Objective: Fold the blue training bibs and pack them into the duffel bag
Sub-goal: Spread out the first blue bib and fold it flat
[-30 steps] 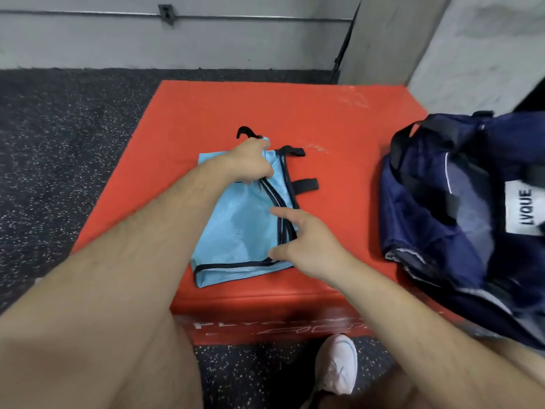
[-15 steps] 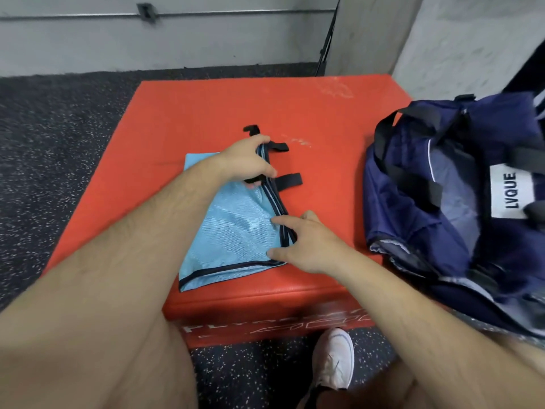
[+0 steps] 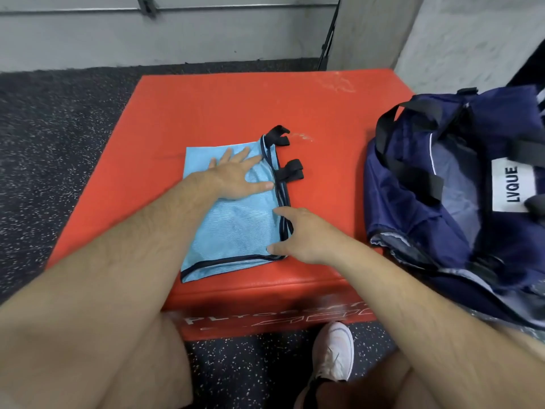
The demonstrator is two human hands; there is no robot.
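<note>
Head view | bib (image 3: 236, 222) lay folded on box (image 3: 236, 107), toward 6 o'clock | my left hand (image 3: 236, 177) pressed it, fingers spread; right hand (image 3: 303, 236) touched its 3 o'clock hem, pinch unclear | bag (image 3: 413, 208) gaped at 3 o'clock; packing not yet done

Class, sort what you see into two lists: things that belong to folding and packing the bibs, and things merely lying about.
In the job: blue bib, folded flat; left hand pressing it; right hand touching its black-trimmed edge; duffel bag, open, beside it.
Just there: red box beneath the bib; white shoe; speckled floor; wall rail.
</note>
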